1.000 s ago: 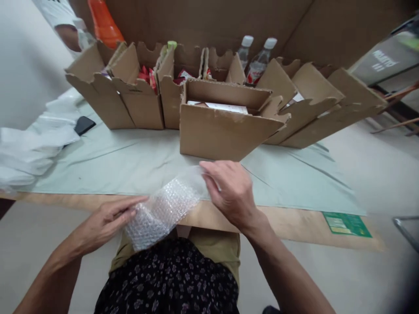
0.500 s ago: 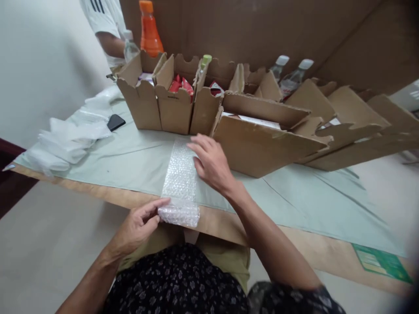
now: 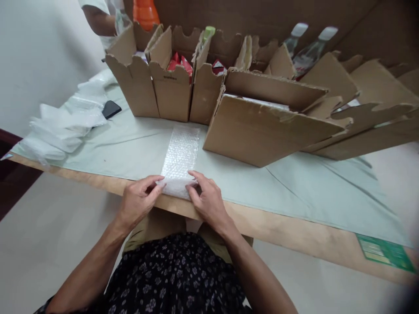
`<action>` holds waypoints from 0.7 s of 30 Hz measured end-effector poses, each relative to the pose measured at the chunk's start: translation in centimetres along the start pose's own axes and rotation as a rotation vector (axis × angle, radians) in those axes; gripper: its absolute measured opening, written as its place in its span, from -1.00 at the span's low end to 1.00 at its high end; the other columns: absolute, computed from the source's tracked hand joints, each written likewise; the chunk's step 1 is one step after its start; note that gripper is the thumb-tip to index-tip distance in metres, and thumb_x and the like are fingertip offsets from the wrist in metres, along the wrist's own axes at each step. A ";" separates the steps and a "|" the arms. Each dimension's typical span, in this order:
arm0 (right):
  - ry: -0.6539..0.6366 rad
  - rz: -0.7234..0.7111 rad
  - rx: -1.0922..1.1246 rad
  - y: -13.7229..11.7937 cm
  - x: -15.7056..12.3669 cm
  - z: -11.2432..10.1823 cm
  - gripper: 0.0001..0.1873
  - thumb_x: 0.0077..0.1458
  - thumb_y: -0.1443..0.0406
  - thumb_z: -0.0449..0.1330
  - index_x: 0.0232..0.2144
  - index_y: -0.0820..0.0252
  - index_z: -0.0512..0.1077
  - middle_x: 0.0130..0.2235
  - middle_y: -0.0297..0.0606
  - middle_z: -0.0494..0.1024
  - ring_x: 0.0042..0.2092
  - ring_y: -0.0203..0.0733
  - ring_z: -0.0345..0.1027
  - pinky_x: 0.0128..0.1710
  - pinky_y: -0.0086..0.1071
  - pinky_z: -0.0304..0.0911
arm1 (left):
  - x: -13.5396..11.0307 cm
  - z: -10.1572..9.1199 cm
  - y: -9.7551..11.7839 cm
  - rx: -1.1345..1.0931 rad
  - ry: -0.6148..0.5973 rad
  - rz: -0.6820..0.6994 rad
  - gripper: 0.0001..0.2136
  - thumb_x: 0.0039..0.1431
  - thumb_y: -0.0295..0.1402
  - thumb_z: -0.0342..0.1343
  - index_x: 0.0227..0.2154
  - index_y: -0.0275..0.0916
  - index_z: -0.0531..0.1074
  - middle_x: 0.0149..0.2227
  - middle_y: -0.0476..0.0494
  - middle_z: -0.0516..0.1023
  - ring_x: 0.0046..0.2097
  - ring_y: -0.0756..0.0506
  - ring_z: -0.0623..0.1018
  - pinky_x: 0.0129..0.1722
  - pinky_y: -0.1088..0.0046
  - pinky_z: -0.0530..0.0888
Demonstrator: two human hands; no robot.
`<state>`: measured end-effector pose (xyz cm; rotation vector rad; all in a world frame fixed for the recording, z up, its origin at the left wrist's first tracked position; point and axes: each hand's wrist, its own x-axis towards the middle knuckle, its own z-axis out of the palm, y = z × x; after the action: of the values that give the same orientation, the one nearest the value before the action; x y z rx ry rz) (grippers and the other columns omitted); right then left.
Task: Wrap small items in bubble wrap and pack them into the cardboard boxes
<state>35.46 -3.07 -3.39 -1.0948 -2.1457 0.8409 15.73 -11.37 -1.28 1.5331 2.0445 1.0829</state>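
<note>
1. A strip of bubble wrap (image 3: 180, 150) lies lengthwise on the pale green cloth (image 3: 144, 152) covering the table (image 3: 294, 226). Its flat far end points towards the cardboard boxes, and its near end is doubled over at the table's bare wooden edge.
2. The left hand (image 3: 140, 198) is at the left end of that fold, its grip pinching the bubble wrap between thumb and forefinger.
3. The right hand (image 3: 207, 196) mirrors it at the right end, its grip also pinching the fold with thumb and forefinger. Whether anything lies inside the fold, I cannot tell.
4. Beyond the strip, to the right, a cardboard box (image 3: 258, 137) stands in front of the others, with something flat and white showing inside.
5. Behind it and to the left runs a row of open boxes (image 3: 170, 93). Red packets (image 3: 179, 64) show in one, and a green cap (image 3: 208, 32) pokes up between two.
6. Two clear bottles (image 3: 309, 54) with white caps rise behind the front box; an orange bottle (image 3: 145, 13) stands at the far left.
7. A heap of white plastic wrapping (image 3: 62, 126) lies on the table's left side, with a flat black object (image 3: 111, 109) just beside it.
8. A green printed sheet (image 3: 384, 252) lies at the near right edge.
9. Another person's arm (image 3: 101, 22) shows at the upper left.
</note>
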 end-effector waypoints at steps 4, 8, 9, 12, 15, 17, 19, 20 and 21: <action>0.170 -0.095 -0.201 0.6 -0.2 -0.6 -0.56 0.33 0.29 0.18 0.23 0.16 0.39 -0.07 -0.12 0.66 -0.07 0.00 0.51 -0.04 -0.10 0.37 | 1.8 0.2 0.0 0.216 -0.072 -0.112 -0.75 0.22 -0.18 0.11 -0.38 -0.20 0.61 -0.46 -0.07 0.65 -0.43 -0.09 0.56 -0.37 0.40 0.38; 0.210 -0.237 -0.229 -0.1 -1.8 -2.0 -0.69 0.36 0.28 0.17 0.12 0.11 0.44 -0.05 -0.14 0.65 -0.04 -0.02 0.51 -0.06 -0.13 0.37 | 2.9 0.2 -0.1 0.287 -0.144 -0.172 -0.79 0.19 -0.18 0.14 -0.43 -0.15 0.56 -0.49 -0.04 0.63 -0.43 -0.10 0.54 -0.35 0.39 0.35; 0.177 -0.274 -0.227 -0.4 -2.2 -2.1 -0.70 0.34 0.30 0.18 0.10 0.10 0.44 -0.02 -0.13 0.64 0.00 0.00 0.50 -0.02 -0.11 0.37 | 3.1 0.2 -0.2 0.296 -0.156 -0.162 -0.80 0.19 -0.18 0.15 -0.44 -0.14 0.56 -0.50 -0.03 0.62 -0.43 -0.11 0.54 -0.36 0.39 0.34; 0.005 -0.351 -0.272 -1.0 -2.6 -1.6 -0.60 0.25 0.37 0.22 0.13 0.12 0.43 0.19 -0.06 0.56 0.23 0.10 0.38 0.15 0.00 0.32 | 3.4 0.5 -0.5 0.342 -0.107 -0.118 -0.85 0.18 -0.20 0.19 -0.32 -0.12 0.59 -0.51 -0.02 0.61 -0.45 -0.13 0.53 -0.41 0.39 0.31; -0.110 -0.376 -0.362 -0.6 -2.1 -0.6 -0.59 0.26 0.43 0.18 0.14 0.16 0.45 0.26 -0.05 0.53 0.32 0.12 0.31 0.18 0.05 0.29 | 2.9 0.5 -0.9 0.378 -0.018 -0.076 -0.73 0.19 -0.24 0.22 -0.07 -0.14 0.58 -0.53 0.01 0.59 -0.47 -0.13 0.53 -0.44 0.40 0.31; -0.109 -0.377 -0.374 -0.2 -1.6 -0.1 -0.64 0.32 0.46 0.12 0.10 0.15 0.48 0.20 -0.09 0.59 0.28 0.06 0.38 0.16 0.02 0.31 | 2.1 0.1 -1.0 0.353 0.008 -0.002 -0.68 0.25 -0.25 0.19 0.03 -0.17 0.54 -0.51 0.01 0.58 -0.46 -0.12 0.53 -0.41 0.40 0.37; -0.086 -0.378 -0.344 -0.1 -1.2 -0.1 -0.66 0.36 0.47 0.08 0.07 0.13 0.50 0.14 -0.13 0.63 0.23 0.01 0.44 0.14 -0.02 0.32 | 1.0 -0.5 -0.9 0.303 0.036 0.152 -0.68 0.30 -0.26 0.16 0.07 -0.21 0.52 -0.35 -0.09 0.64 -0.31 -0.15 0.60 -0.26 0.35 0.49; -0.075 -0.376 -0.318 -0.1 -1.1 -0.1 -0.66 0.37 0.47 0.07 0.06 0.12 0.51 0.13 -0.14 0.64 0.21 -0.01 0.46 0.13 -0.04 0.33 | 0.5 -0.8 -0.8 0.275 0.038 0.247 -0.68 0.31 -0.28 0.16 0.07 -0.23 0.53 -0.22 -0.18 0.67 -0.18 -0.19 0.62 -0.13 0.29 0.53; -0.067 -0.370 -0.285 -0.2 -1.1 -0.3 -0.67 0.38 0.47 0.07 0.06 0.12 0.51 0.11 -0.15 0.66 0.18 -0.03 0.48 0.12 -0.05 0.33 | 0.0 -0.9 -0.7 0.246 0.026 0.337 -0.69 0.31 -0.30 0.18 0.07 -0.24 0.53 -0.08 -0.26 0.66 -0.04 -0.23 0.61 -0.01 0.22 0.54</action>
<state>36.08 -3.97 -3.33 -0.7656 -2.4751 0.4161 14.62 -11.79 -1.25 2.0546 2.0456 0.9945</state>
